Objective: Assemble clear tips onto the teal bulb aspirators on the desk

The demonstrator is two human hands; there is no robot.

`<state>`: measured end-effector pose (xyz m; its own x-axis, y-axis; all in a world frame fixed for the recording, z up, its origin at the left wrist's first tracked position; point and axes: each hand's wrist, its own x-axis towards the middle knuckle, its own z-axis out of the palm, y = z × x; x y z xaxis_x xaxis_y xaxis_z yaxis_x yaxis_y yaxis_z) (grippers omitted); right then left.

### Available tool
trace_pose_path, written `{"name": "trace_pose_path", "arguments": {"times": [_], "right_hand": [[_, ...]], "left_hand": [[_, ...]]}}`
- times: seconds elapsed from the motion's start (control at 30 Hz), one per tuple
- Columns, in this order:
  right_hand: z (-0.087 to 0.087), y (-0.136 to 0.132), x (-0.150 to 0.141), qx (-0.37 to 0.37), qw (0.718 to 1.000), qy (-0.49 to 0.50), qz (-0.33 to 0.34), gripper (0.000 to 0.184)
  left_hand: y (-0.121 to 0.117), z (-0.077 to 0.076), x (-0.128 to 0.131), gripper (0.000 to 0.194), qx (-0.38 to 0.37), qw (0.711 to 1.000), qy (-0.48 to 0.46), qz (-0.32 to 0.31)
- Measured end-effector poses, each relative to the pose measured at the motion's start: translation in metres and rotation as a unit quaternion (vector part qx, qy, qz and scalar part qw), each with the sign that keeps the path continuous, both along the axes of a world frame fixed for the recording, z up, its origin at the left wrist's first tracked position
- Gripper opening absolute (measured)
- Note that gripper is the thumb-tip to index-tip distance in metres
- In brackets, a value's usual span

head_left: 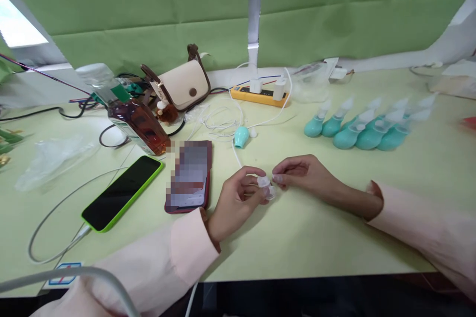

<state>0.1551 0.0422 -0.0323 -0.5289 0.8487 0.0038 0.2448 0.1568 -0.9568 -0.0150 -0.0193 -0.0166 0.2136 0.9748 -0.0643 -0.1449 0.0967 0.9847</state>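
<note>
My left hand (236, 203) is closed, thumb and fingers pinching a small clear plastic piece (263, 182) just above the table. Close by on the right, my right hand (301, 173) has its thumb and index finger pressed together. Something small and whitish may be at those fingertips, too small to name. Beyond my hands a single teal squeeze bulb (241, 137) lies on the table, with a small white part (253, 132) beside it. Several teal bulbs with clear nozzles (345, 138) stand grouped to the right.
Left of my hands lie a phone in a dark red case (189, 178) and a green-cased phone (122, 193) with a cable. Behind them are a tilted bottle of amber liquid (139, 121), a cream handbag (186, 84) and a yellow power strip (260, 96). A white cord runs towards my hands.
</note>
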Motion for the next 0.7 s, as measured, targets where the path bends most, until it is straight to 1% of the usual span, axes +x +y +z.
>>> {"name": "trace_pose_path", "arguments": {"times": [0.03, 0.07, 0.1, 0.2, 0.37, 0.5, 0.6, 0.7], "right_hand": [[0.001, -0.007, 0.002, -0.071, 0.997, 0.037, 0.008, 0.022], [0.003, -0.013, 0.004, -0.121, 0.99, 0.062, 0.02, 0.022], [0.004, -0.017, 0.006, -0.157, 0.984, 0.082, 0.032, 0.022], [0.005, -0.022, 0.007, -0.21, 0.969, 0.121, 0.054, 0.021], [0.005, -0.022, 0.006, -0.234, 0.956, 0.164, 0.071, 0.015], [0.007, -0.025, 0.005, -0.224, 0.957, 0.164, 0.079, 0.013], [0.009, -0.027, 0.003, -0.225, 0.959, 0.158, 0.068, 0.013], [0.01, -0.026, 0.003, -0.242, 0.956, 0.159, 0.055, 0.011]], "left_hand": [[0.0, 0.0, 0.001, 0.026, -0.003, 1.0, -0.01, -0.01], [-0.001, 0.001, 0.001, 0.028, -0.008, 1.0, -0.019, -0.019], [-0.002, 0.002, 0.002, 0.029, -0.014, 0.999, -0.027, -0.028], [-0.003, 0.005, 0.002, 0.028, -0.034, 0.998, -0.035, -0.044], [-0.003, 0.007, 0.0, 0.028, -0.073, 0.995, -0.038, -0.058], [-0.003, 0.008, 0.0, 0.028, -0.087, 0.994, -0.035, -0.05], [-0.002, 0.008, 0.001, 0.028, -0.091, 0.994, -0.029, -0.047], [-0.002, 0.008, 0.001, 0.028, -0.092, 0.994, -0.026, -0.044]]}}
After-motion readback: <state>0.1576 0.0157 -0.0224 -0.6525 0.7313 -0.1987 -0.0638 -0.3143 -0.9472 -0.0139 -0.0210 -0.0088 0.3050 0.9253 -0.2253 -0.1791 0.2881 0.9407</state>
